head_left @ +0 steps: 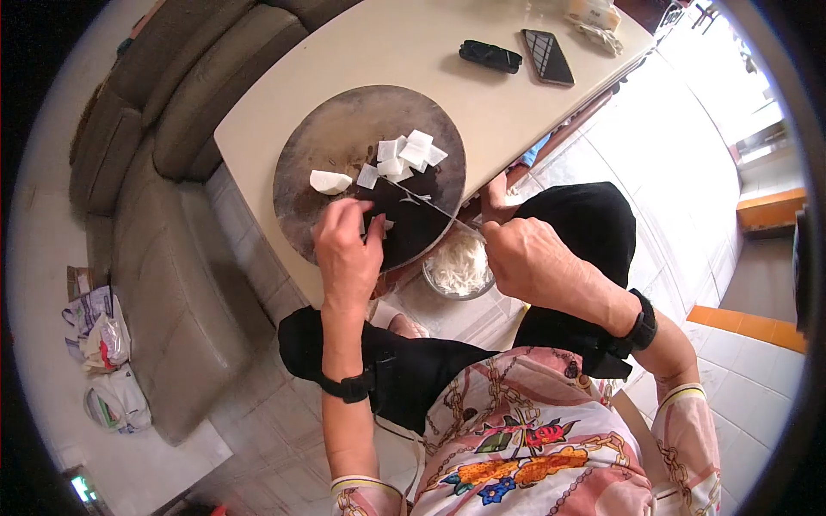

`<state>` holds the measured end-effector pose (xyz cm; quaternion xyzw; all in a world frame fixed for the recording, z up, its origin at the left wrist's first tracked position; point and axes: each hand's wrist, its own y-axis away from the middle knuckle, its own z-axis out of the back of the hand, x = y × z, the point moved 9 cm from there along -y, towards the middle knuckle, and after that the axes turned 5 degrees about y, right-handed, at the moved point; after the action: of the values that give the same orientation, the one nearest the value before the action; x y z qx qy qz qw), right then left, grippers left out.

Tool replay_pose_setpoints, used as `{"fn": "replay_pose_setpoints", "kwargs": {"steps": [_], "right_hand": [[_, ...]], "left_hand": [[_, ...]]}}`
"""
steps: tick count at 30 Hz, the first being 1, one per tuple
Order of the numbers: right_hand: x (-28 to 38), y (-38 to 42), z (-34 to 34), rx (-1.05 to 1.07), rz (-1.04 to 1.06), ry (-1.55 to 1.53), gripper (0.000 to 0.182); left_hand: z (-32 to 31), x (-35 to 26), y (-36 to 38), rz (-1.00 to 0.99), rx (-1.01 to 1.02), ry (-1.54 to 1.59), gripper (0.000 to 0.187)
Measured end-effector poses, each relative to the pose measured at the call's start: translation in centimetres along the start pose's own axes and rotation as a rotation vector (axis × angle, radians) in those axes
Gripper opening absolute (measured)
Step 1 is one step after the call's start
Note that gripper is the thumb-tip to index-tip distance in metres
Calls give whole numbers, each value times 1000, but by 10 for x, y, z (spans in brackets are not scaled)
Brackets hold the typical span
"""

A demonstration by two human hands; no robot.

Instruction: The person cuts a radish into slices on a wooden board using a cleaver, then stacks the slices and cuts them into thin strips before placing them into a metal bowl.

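Note:
On a round wooden chopping board (323,129) lie several thin white slices (416,150), which look like radish, and a thicker white chunk (329,181). My left hand (346,245) is at the board's near edge, its fingers and thumb curled around a small white radish piece (388,225) that they partly hide. A knife (439,209) is seen nearly edge-on, its blade over the board with thin white shreds beside it. My right hand (535,258) is closed around its handle, mostly covered by the fingers. Below the board's edge stands a bowl (456,296) full of white shreds (459,267).
The board rests on a cream table (413,52). Farther back on it are a black case (490,56), a phone (548,58) and a tissue pack (594,13). A grey sofa (185,301) runs along the left, with bags (107,361) beyond it.

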<state>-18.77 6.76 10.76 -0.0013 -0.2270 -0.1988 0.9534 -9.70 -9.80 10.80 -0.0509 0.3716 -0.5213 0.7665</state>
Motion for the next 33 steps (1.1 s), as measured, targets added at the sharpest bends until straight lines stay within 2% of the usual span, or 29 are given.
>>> {"fn": "replay_pose_setpoints", "kwargs": {"steps": [1, 4, 8, 20, 26, 28, 33], "right_hand": [[0, 0, -3, 26, -3, -6, 10], [2, -1, -1, -22, 26, 17, 10], [2, -2, 0, -26, 30, 2, 9], [5, -3, 0, -57, 62, 8, 9], [10, 2, -1, -100, 66, 2, 9], [14, 4, -1, -35, 79, 42, 14], [22, 7, 4, -34, 145, 117, 13]], "left_hand": [[4, 0, 3, 28, 8, -43, 25], [-1, 0, 8, 44, 102, -119, 25], [-7, 0, 8, 23, 101, -170, 26], [-16, -2, 9, -71, 64, -47, 20], [-29, -23, 20, -79, -63, -22, 15], [-28, -26, 25, -134, -120, -41, 14], [-34, -26, 32, -239, -72, -61, 16]]}}
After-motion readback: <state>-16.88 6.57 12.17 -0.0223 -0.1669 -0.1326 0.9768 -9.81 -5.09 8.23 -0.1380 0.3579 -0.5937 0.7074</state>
